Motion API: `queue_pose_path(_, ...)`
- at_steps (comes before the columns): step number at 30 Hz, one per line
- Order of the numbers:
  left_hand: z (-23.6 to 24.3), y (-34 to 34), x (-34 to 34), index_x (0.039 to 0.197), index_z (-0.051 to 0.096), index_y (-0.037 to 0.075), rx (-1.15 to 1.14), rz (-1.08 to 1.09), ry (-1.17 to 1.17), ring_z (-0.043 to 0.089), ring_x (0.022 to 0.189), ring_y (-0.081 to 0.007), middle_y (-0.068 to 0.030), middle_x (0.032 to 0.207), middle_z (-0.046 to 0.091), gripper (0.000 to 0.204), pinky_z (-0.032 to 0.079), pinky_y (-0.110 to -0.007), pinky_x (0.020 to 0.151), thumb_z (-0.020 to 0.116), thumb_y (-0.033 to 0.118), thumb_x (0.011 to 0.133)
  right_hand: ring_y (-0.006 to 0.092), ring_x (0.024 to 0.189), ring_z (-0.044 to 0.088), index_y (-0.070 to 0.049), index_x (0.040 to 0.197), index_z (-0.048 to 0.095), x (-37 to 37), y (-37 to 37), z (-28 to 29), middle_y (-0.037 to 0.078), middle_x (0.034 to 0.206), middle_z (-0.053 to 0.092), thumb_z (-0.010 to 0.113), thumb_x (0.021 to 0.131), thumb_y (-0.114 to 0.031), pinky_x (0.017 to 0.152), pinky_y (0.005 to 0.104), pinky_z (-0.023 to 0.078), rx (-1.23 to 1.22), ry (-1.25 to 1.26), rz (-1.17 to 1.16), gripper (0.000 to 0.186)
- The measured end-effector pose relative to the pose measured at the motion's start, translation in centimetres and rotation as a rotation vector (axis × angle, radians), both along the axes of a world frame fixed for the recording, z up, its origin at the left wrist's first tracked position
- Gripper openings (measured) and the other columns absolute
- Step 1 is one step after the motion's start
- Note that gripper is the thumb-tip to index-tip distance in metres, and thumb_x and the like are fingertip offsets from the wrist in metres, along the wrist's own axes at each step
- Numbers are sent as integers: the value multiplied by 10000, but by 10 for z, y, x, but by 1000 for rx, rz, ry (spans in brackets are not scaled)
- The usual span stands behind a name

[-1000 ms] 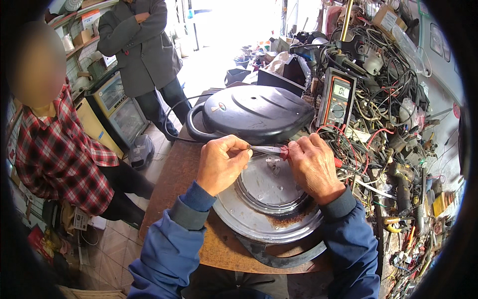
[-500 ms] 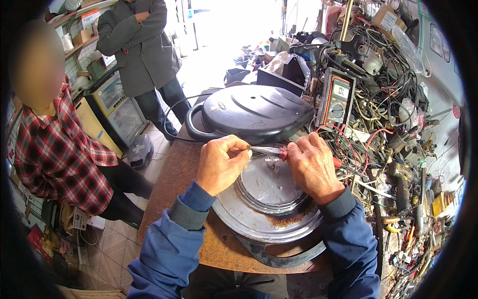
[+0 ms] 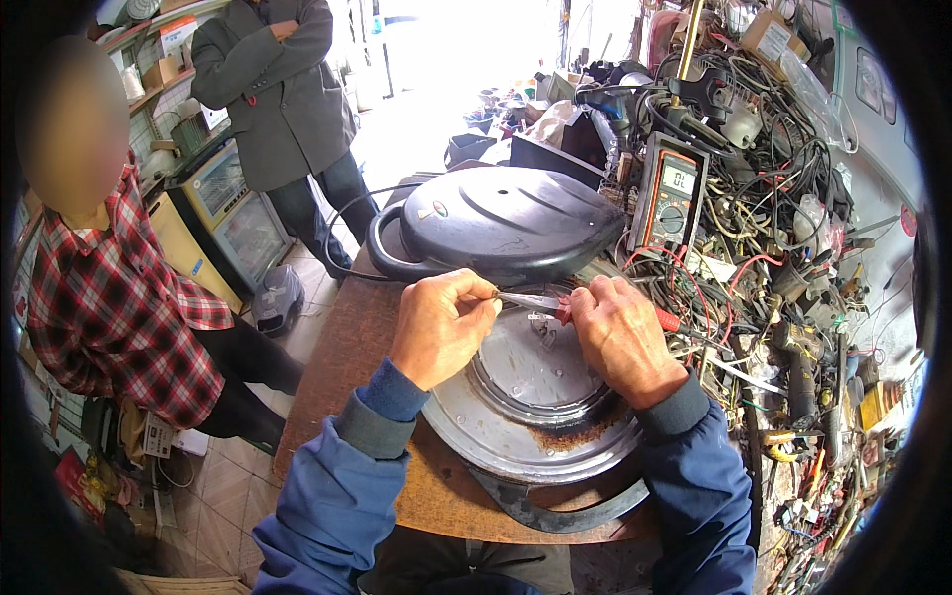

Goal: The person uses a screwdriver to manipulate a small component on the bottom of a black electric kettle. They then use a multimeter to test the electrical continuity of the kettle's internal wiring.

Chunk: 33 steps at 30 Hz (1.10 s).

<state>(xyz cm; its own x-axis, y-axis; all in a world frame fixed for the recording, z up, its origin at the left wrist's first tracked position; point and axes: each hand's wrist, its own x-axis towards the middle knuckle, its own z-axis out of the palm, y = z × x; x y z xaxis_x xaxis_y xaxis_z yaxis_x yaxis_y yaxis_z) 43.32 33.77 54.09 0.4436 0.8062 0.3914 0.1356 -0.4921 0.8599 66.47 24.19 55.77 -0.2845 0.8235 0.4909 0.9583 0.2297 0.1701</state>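
My right hand [image 3: 620, 335] is closed around slim-jawed pliers [image 3: 534, 299] with red handles, their tips pointing left. A small dark piece [image 3: 496, 294] sits at those tips, pinched between the thumb and fingers of my left hand [image 3: 443, 327]; it is too small to name. Both hands hover over a round grey metal appliance base [image 3: 516, 421] with a rust-brown stain and a black curved handle [image 3: 565, 518]. Behind it lies a black oval lid-like cover [image 3: 511, 223] with a loop handle, close to my hands.
These parts rest on a brown wooden table [image 3: 332, 397]. A multimeter [image 3: 669, 193] with red leads leans at the right, against heaped cables and tools [image 3: 783, 208]. Two people stand at the left, one in a checked shirt [image 3: 129, 307], the other in a grey jacket [image 3: 278, 94].
My right hand has turned slightly on the pliers, and more of the red handle shows beyond it. The left hand keeps its place at the tips.
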Motion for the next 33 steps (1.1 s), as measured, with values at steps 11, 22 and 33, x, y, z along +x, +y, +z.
queue_pose_path(11,-2,1,2,1014,723,-38,-9,8,-11,674,727,-68,-36,863,736,72,555,-232,653,726,-46,942,320,947,679,-94,951,716,3,-4,4,143,947,674,609,956,-151,820,448,567,-10,86,-7,121)
queue_pose_path(22,18,-22,6,1067,746,-11,309,22,266,657,802,-131,-74,921,706,234,550,-304,712,786,27,839,422,840,714,-26,864,712,55,-12,25,215,843,710,656,947,-160,741,526,571,-82,171,-156,167)
queue_pose_path(33,65,-7,55,1063,751,3,748,-324,482,695,929,-350,-160,986,712,223,564,-431,826,765,46,844,466,815,682,-31,823,724,92,-34,39,237,788,683,662,877,-118,703,557,523,-32,298,-206,120)
